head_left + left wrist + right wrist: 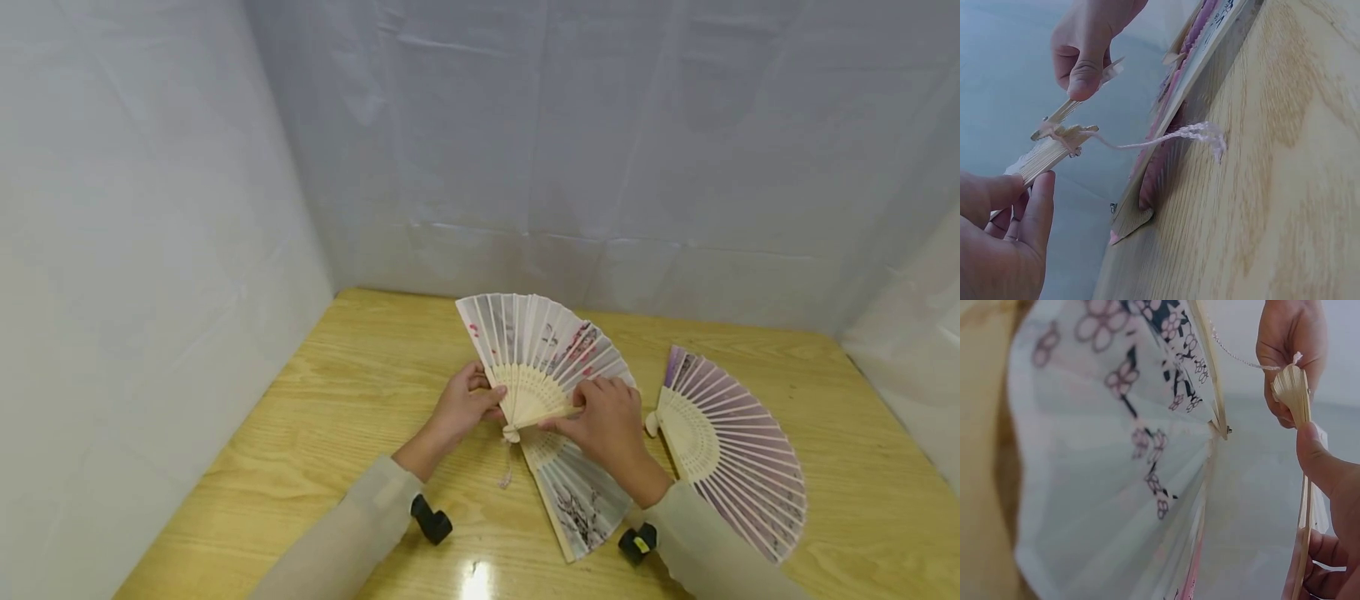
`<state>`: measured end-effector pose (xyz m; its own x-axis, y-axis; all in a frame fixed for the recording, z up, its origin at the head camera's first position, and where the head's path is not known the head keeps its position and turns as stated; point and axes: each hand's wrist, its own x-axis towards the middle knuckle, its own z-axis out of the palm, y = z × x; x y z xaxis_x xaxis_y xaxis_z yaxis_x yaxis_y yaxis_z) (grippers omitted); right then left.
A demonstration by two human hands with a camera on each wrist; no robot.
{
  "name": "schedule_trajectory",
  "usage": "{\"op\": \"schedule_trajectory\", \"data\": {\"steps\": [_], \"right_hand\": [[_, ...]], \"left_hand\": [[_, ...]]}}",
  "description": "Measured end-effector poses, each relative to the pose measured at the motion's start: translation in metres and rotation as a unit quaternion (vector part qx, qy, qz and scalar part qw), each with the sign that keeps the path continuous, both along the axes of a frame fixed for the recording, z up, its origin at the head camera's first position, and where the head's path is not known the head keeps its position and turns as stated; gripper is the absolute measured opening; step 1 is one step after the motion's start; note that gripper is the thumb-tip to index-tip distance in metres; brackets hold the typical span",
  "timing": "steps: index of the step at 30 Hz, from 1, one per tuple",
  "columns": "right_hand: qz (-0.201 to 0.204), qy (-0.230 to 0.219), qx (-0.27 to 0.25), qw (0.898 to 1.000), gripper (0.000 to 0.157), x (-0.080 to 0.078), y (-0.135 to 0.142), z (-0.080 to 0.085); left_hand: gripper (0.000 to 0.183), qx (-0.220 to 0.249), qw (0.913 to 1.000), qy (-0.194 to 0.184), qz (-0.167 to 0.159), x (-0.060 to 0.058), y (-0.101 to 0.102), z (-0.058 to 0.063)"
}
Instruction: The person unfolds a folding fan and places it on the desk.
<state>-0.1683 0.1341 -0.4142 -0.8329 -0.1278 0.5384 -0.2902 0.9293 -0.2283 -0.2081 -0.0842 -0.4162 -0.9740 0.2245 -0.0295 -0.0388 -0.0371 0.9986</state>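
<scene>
A spread white folding fan with pink and grey blossoms is held above the table between both hands. The left hand pinches its left outer stick near the pivot. On the other outer stick, the right hand grips with thumb and fingers. A pale tassel hangs from the pivot. Beneath the right hand, a second spread fan, pale grey-blue with a dark blossom branch, lies on the table; the held fan and hand partly cover it. In the right wrist view this printed fan appears close up.
A spread purple fan lies on the wooden table to the right, beside the right forearm. Pale sheeting stands behind the table and along both sides. Black wrist devices sit at both sleeves.
</scene>
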Motion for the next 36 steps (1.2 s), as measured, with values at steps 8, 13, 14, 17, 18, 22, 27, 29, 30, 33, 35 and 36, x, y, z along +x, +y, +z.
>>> {"op": "schedule_trajectory", "data": {"steps": [8, 13, 14, 17, 18, 22, 27, 29, 30, 33, 35, 36], "right_hand": [[-0.018, -0.037, 0.012, 0.999, 0.063, 0.0, -0.001, 0.003], [-0.019, -0.098, 0.009, 0.995, 0.063, 0.001, -0.004, 0.006], [-0.019, -0.106, 0.01, 0.994, 0.063, 0.001, -0.004, 0.007], [-0.018, -0.119, 0.011, 0.993, 0.062, 0.002, -0.004, 0.007], [-0.018, -0.119, 0.013, 0.993, 0.062, 0.003, -0.005, 0.008], [-0.005, -0.13, 0.019, 0.991, 0.059, 0.003, -0.004, 0.008], [0.004, -0.141, 0.042, 0.989, 0.046, 0.004, -0.002, 0.007], [0.006, -0.136, 0.042, 0.99, 0.041, 0.004, -0.001, 0.007], [0.007, -0.13, 0.042, 0.991, 0.039, 0.005, -0.001, 0.008], [0.008, -0.119, 0.037, 0.992, 0.037, 0.006, 0.001, 0.008], [0.007, -0.117, 0.038, 0.992, 0.037, 0.007, 0.001, 0.009], [0.007, -0.117, 0.039, 0.992, 0.036, 0.008, 0.002, 0.01]], "left_hand": [[0.032, 0.016, 0.9996, 0.004, 0.025, -0.001, -0.003, 0.004], [0.038, 0.034, 0.9988, 0.005, 0.034, -0.002, -0.007, 0.008], [0.038, 0.036, 0.9987, 0.005, 0.034, -0.002, -0.007, 0.008], [0.039, 0.038, 0.9987, 0.004, 0.035, -0.002, -0.008, 0.008], [0.039, 0.04, 0.9986, 0.004, 0.035, -0.003, -0.008, 0.007], [0.038, 0.048, 0.998, 0.004, 0.04, -0.004, -0.01, 0.005], [0.035, 0.069, 0.9968, 0.004, 0.042, -0.007, -0.013, 0.005], [0.035, 0.074, 0.9964, 0.004, 0.041, -0.008, -0.016, 0.006], [0.035, 0.075, 0.9963, 0.006, 0.042, -0.009, -0.017, 0.007], [0.036, 0.072, 0.9963, 0.01, 0.046, -0.011, -0.021, 0.011], [0.036, 0.068, 0.9963, 0.01, 0.05, -0.013, -0.025, 0.013], [0.035, 0.067, 0.9964, 0.01, 0.051, -0.014, -0.027, 0.014]]}}
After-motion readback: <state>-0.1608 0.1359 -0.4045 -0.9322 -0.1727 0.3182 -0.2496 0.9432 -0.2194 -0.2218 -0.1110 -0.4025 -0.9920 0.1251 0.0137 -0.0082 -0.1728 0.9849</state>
